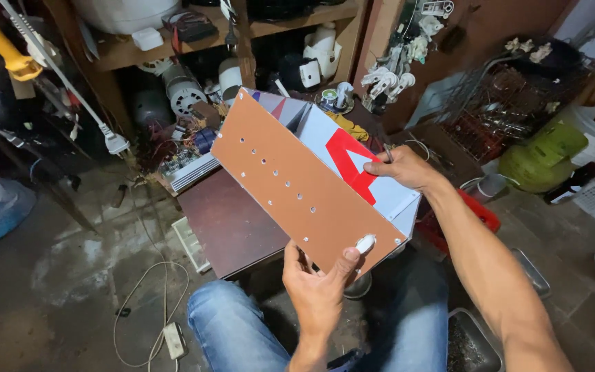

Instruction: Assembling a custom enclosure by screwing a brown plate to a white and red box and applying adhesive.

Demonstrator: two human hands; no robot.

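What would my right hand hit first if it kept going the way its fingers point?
The right hand points left across the grey panel with the red shape, which it already touches; beyond lies the brown perforated board. Depth is uncertain.

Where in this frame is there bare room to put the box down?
The dark tabletop beneath the box is bare. So is the concrete floor left of it, up to the white cable. The shelves behind and the wire baskets on the right are crowded.

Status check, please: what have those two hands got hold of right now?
Left hand grips brown panel at near edge. Right hand holds grey box side. Dark small table beneath.
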